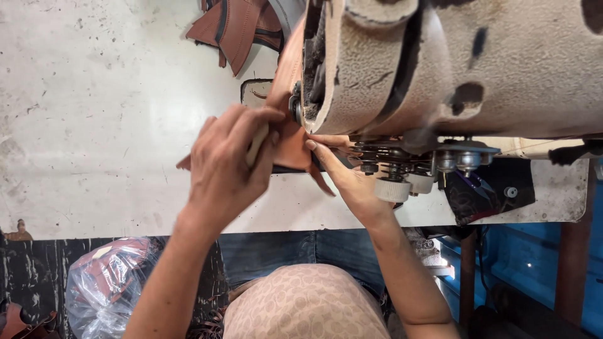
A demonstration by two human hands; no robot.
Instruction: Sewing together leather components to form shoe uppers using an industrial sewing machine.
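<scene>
Seen from above: a worn cream-coloured industrial sewing machine point(452, 63) filling the upper right, its scuffed head reaching out over a stained white worktable point(94, 113)

Left hand point(229, 166) laid flat and curled over a tan-brown piece of cut leather point(292, 147), fingers closed loosely around a small pale stick-like tool point(256, 145) and pressing the leather down onto the table; likely held so to keep the piece from sliding and to steer it toward the machine's foot

Right hand point(348, 176) tucked under the machine head, fingers stretched nearly straight, fingertips point(312, 145) touching the leather's right edge just beside the needle area; not wrapped around anything, more a flat guiding press than a grasp, probably to keep the seam line true

Leather piece lying on the table between both hands, its upper part running up against the front of the machine head, a pointed corner poking out below the right hand

Round knurled white knob point(392, 188) and metal tension parts close to the right wrist

Further brown leather pieces point(235, 28) heaped at the table's far edge, well apart from the hands

Clear plastic bag holding reddish-brown pieces point(107, 285) below the table at lower left, beside the person's lap
</scene>
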